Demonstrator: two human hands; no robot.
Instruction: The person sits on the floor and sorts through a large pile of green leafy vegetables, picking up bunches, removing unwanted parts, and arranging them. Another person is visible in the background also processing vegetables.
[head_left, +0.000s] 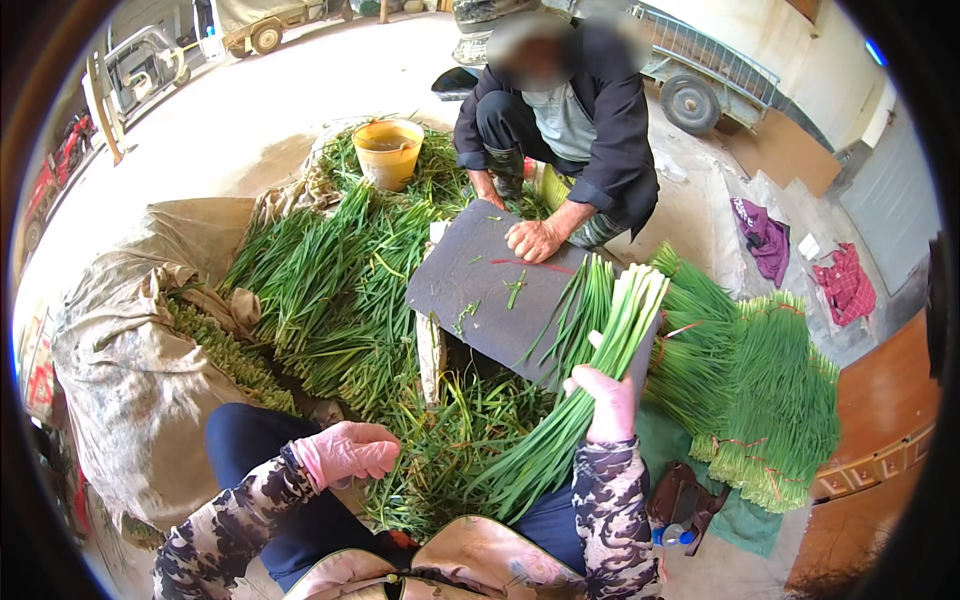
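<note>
My right hand (606, 397), in a pink glove, grips a bunch of Chinese chives (592, 390) tilted over the near right corner of a grey padded board (480, 262). Their pale stem ends point up and away; the green leaves trail toward my lap. My left hand (349, 450), also gloved in pink, hovers above my knee at the left of loose chive trimmings (450, 442). Its fingers are bent together, and its palm side is hidden. Across the board squats a co-worker, one hand (536, 240) resting near a red tie strip (532, 265).
Loose chives (315, 277) lie left of the board, by a cloth-covered heap (142, 360). Tied chive bundles (765, 390) are stacked at the right, near a brown bag (679, 495) and a bottle (673, 535). A yellow bucket (388, 154) stands behind; a cart (690, 103) is farther back.
</note>
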